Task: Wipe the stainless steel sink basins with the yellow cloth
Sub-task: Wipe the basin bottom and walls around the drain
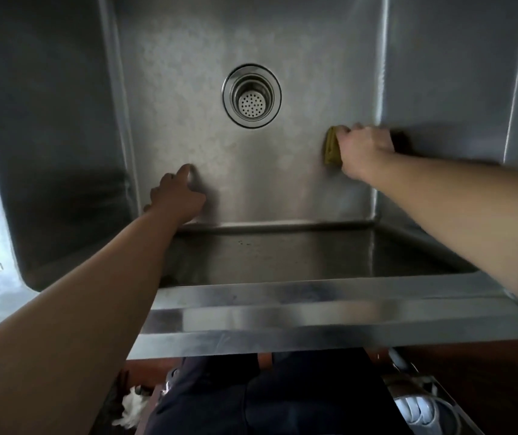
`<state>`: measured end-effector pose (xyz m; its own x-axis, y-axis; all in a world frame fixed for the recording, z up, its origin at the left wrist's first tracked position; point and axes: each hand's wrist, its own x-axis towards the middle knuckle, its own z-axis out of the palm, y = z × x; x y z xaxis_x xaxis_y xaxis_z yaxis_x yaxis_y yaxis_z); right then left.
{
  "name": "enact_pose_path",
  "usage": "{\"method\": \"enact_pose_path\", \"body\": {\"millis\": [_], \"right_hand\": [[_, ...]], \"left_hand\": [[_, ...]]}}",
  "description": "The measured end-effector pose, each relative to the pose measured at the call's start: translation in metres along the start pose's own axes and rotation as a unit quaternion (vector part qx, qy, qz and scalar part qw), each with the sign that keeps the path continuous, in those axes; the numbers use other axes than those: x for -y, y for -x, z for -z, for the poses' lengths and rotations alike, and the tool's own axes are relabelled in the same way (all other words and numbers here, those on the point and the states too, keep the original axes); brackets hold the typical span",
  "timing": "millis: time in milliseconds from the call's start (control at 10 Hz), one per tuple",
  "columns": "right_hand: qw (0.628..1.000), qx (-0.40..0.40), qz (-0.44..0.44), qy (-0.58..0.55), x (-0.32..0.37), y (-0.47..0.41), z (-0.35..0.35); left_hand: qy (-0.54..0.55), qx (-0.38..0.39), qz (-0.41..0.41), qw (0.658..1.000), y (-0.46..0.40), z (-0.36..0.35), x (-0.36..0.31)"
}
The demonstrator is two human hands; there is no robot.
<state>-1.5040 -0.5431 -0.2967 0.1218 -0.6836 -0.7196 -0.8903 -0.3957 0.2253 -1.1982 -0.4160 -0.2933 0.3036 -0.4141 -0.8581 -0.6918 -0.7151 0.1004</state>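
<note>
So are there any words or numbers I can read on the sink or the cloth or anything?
No, there are none to read.
The sink basin: plain steel, no label or brand.
The drain strainer: only holes, no letters.
The yellow cloth gripped by the right hand: no print visible.
The left hand rests on bare metal.

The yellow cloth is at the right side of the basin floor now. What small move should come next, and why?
Probably sweep the yellow cloth leftward across the basin floor, passing below the drain. The right hand holds it pressed down close to the right wall, and the floor between there and the left hand looks mottled and dull, so that stretch seems not yet wiped.
</note>
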Motion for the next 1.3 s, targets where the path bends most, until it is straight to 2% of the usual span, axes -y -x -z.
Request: {"method": "enact_pose_path", "body": {"millis": [100, 200, 400, 500, 600, 700, 800, 900, 1000, 1100, 1200, 1300], "right_hand": [[0.989, 0.098, -0.018, -0.111, 0.013, 0.039, -0.039], [0.982, 0.149, -0.039, -0.107, 0.026, 0.053, -0.055], [0.957, 0.188, -0.085, -0.204, 0.045, 0.04, -0.039], [0.946, 0.181, -0.084, -0.254, 0.068, 0.04, -0.029], [0.737, 0.225, -0.205, -0.604, 0.128, 0.034, -0.008], [0.424, 0.288, -0.315, -0.799, 0.176, 0.019, 0.028], [0.299, 0.279, -0.333, -0.85, 0.192, 0.003, 0.046], [0.446, 0.303, -0.333, -0.774, 0.194, 0.004, 0.055], [0.863, 0.039, -0.176, -0.472, 0.179, 0.014, 0.041], [0.927, -0.192, 0.289, -0.14, 0.159, 0.031, 0.032], [0.935, -0.063, 0.347, 0.032, 0.166, 0.007, 0.017], [0.928, -0.091, 0.361, 0.017, 0.174, -0.004, 0.019]], "left_hand": [[0.016, 0.013, 0.0, 1.0, 0.001, 0.0, -0.003], [0.066, 0.006, -0.001, 0.998, 0.004, 0.004, -0.009], [0.201, -0.022, 0.012, 0.979, 0.001, 0.009, -0.007], [0.226, -0.041, 0.015, 0.973, -0.002, 0.011, -0.006], [0.253, -0.061, 0.024, 0.965, -0.005, 0.012, -0.006], [0.248, -0.062, 0.028, 0.966, -0.002, 0.011, -0.006], [0.26, -0.054, 0.027, 0.964, 0.003, 0.013, -0.007], [0.285, -0.051, 0.033, 0.957, 0.008, 0.016, -0.01], [0.309, -0.054, 0.048, 0.948, 0.005, 0.018, -0.012], [0.321, -0.07, 0.058, 0.943, 0.003, 0.018, -0.012], [0.284, -0.097, 0.035, 0.953, 0.0, 0.016, -0.01], [0.241, -0.097, 0.034, 0.965, -0.003, 0.012, -0.008]]}}
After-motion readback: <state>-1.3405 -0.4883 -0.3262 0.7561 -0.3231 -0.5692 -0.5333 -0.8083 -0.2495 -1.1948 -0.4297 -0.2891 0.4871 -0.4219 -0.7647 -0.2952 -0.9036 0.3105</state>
